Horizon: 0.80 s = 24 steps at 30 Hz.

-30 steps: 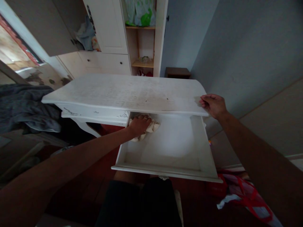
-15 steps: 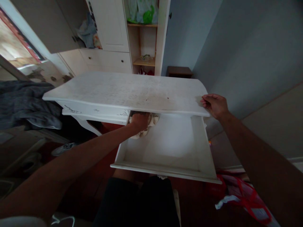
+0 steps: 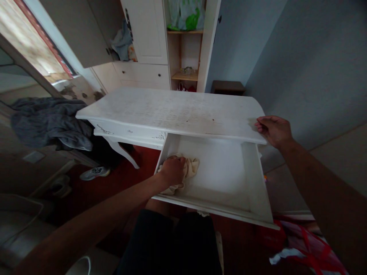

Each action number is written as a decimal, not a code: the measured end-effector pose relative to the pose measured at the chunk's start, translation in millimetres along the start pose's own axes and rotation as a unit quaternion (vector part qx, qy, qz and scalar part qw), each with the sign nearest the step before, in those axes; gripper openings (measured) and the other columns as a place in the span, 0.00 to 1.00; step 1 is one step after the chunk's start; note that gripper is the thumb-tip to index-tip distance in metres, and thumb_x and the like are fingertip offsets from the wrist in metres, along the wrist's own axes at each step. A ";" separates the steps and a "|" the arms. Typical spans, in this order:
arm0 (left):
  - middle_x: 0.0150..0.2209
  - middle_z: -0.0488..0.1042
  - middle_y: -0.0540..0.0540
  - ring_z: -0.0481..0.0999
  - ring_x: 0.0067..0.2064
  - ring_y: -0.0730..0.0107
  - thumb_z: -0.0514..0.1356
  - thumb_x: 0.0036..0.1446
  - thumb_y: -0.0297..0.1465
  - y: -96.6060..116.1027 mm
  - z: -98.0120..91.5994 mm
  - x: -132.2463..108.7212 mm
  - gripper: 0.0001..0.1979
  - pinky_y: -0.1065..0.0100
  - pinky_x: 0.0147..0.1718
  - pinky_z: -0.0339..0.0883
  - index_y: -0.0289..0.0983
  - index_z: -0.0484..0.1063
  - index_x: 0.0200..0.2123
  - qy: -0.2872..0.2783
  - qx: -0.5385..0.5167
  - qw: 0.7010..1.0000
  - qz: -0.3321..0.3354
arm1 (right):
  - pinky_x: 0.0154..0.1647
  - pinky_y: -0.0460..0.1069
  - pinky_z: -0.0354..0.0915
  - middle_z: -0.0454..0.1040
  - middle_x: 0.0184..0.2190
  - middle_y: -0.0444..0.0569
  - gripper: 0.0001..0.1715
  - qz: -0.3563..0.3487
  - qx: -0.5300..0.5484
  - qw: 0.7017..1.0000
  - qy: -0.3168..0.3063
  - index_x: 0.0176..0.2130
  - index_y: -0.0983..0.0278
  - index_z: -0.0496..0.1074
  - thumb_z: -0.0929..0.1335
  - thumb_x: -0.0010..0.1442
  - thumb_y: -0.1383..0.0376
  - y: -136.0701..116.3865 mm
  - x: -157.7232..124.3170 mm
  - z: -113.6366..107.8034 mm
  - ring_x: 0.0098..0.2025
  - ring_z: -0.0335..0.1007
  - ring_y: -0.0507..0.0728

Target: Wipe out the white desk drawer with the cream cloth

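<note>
My left hand (image 3: 173, 170) is closed on a crumpled cream cloth (image 3: 190, 168) and presses it into the pulled-out white drawer (image 3: 222, 164). Cloth and hand sit at the drawer's left side, close to its front panel. At the right end of the white desk (image 3: 143, 103), my right hand (image 3: 275, 130) is by the corner of the top, its fingers curled together with nothing visible in them. Whether it rests on the desk edge is hard to tell. Grey smudges and a few dark specks mark the desktop.
A grey garment (image 3: 54, 122) hangs at the left, with a sneaker (image 3: 94, 173) on the red floor below. Behind the desk stands a white wardrobe (image 3: 150, 46) with open doors. A red-and-clear bag (image 3: 312, 244) lies at the lower right, near the blue-grey wall (image 3: 309, 57).
My left hand has drawn the cloth from the drawer's back left toward its front left. The view has shifted, so the scene sits farther right. My right hand stays by the desk corner.
</note>
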State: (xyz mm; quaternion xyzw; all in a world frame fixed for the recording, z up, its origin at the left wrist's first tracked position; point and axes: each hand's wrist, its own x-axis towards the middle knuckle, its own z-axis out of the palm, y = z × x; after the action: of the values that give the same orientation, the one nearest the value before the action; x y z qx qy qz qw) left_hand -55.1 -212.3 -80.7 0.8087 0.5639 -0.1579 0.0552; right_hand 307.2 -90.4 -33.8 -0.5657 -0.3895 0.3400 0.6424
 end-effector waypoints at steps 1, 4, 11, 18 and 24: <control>0.52 0.75 0.27 0.77 0.56 0.45 0.62 0.59 0.33 1.0 1.7 -4.1 0.27 0.55 0.51 0.73 0.30 0.66 0.61 -0.008 -0.001 1.000 0.007 | 0.19 0.39 0.66 0.75 0.19 0.49 0.16 0.015 0.004 1.000 0.000 0.23 0.67 0.77 0.70 0.59 0.80 -0.8 -0.9 0.3 0.19 0.66 0.47; 0.54 0.74 0.27 0.78 0.54 0.45 0.60 0.60 0.32 1.0 4.8 -7.1 0.27 0.53 0.49 0.74 0.31 0.65 0.62 -0.009 -0.015 1.000 0.006 | 0.19 0.38 0.65 0.75 0.20 0.48 0.18 0.031 0.007 1.000 0.004 0.23 0.67 0.77 0.69 0.60 0.81 -3.6 -3.5 1.2 0.19 0.66 0.46; 0.50 0.79 0.34 0.81 0.51 0.49 0.57 0.61 0.31 -13.6 -11.1 -14.2 0.20 0.56 0.46 0.73 0.36 0.68 0.57 0.040 -0.135 0.990 -0.032 | 0.17 0.36 0.65 0.75 0.19 0.48 0.18 0.032 0.007 0.999 0.006 0.22 0.66 0.77 0.69 0.58 0.81 -7.5 -6.8 2.5 0.17 0.66 0.46; 0.47 0.79 0.38 0.80 0.49 0.51 0.54 0.61 0.30 -47.4 -55.0 -67.0 0.22 0.55 0.50 0.72 0.37 0.67 0.58 0.295 -0.233 0.919 -0.119 | 0.16 0.36 0.66 0.75 0.18 0.48 0.15 0.029 0.011 0.999 0.008 0.21 0.66 0.77 0.71 0.54 0.80 -6.4 -5.7 2.5 0.17 0.66 0.46; 0.51 0.76 0.36 0.79 0.50 0.51 0.55 0.61 0.30 -76.1 -62.7 -47.2 0.22 0.54 0.50 0.72 0.36 0.65 0.59 0.290 -0.179 0.930 -0.138 | 0.16 0.36 0.66 0.75 0.19 0.47 0.12 0.016 -0.013 1.000 0.014 0.22 0.65 0.78 0.76 0.52 0.77 -3.3 -5.4 1.7 0.17 0.66 0.46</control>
State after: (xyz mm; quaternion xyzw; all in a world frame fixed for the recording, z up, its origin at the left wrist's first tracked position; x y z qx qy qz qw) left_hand -128.6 -210.5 0.3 0.7100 0.6805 0.1809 0.0106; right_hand 303.2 -94.8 -31.1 -0.5850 -0.3759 0.3373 0.6346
